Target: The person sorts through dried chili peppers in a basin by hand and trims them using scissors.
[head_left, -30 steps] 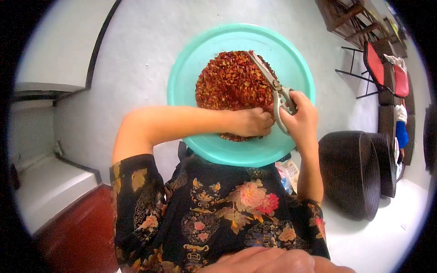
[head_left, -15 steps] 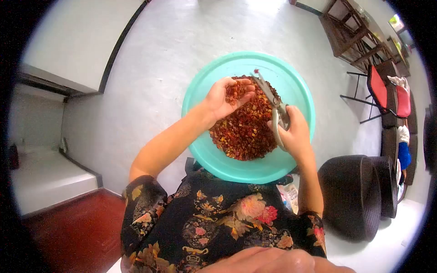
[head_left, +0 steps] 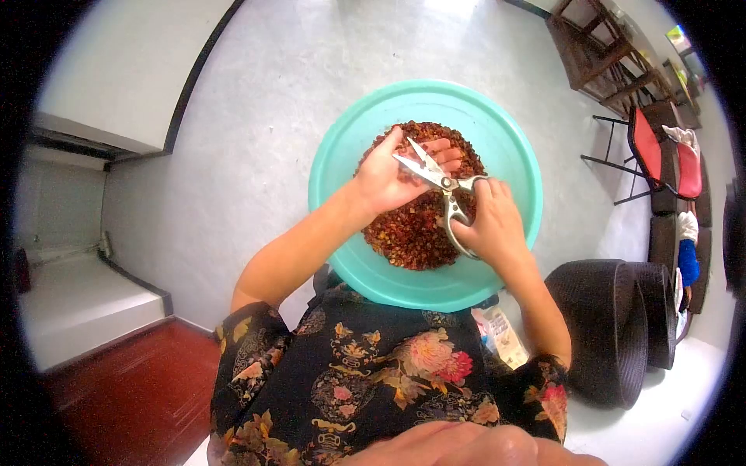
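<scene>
A wide turquoise basin [head_left: 505, 147] holds a heap of cut dried red chili pieces [head_left: 412, 237] with pale seeds among them. Palm up above the heap, my left hand [head_left: 382, 177] has its fingers stretched out, with a few reddish bits on the palm. My right hand [head_left: 499, 224] grips the handles of metal kitchen scissors [head_left: 445, 184]. Their blades are spread and point left over the left palm and fingers. Whether the blades touch the palm cannot be made out.
Dark woven seats [head_left: 594, 334] stand at the right, near my right elbow. Farther off are a red folding chair [head_left: 646, 147] and a wooden rack [head_left: 602, 58]. A printed packet [head_left: 501, 338] lies beside my lap.
My left hand has flattened out and holds fewer chili bits than before. The scissors have swung left and down over that palm, and their blades have spread apart.
</scene>
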